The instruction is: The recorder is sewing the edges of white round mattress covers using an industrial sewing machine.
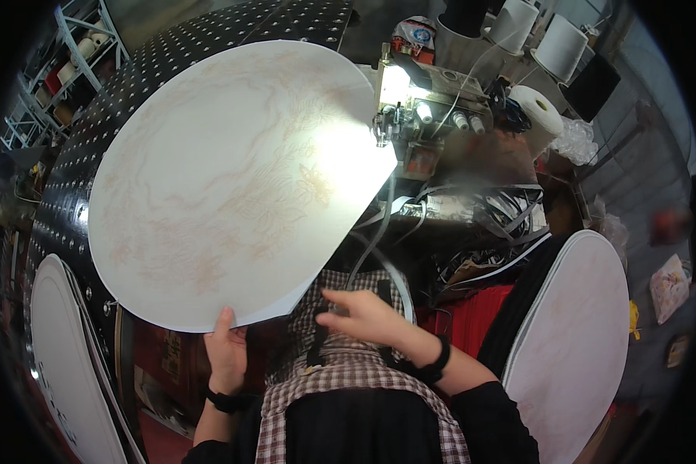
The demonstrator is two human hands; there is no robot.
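Observation:
A large whitish oval mat [209, 170] with a faint brownish floral pattern lies on the table, its right edge under the lit needle area of a sewing machine [425, 97]. My left hand [226, 356] pinches the mat's near edge, thumb on top and fingers partly hidden beneath. Just right of the mat's lower corner, my right hand [367, 315] is apart from it, over my checked apron [325, 379]. Its visible fingers point left, spread, with nothing seen between them. Grey binding tape [389, 209] hangs down from the machine toward my lap.
Stacked oval mats stand at my right [576, 332] and left [66, 348]. Beneath the mat is a black table [66, 182] dotted with metal studs. White thread cones [561, 48] stand behind the machine. Loose tape coils [510, 213] lie right of it, above a red surface [475, 321].

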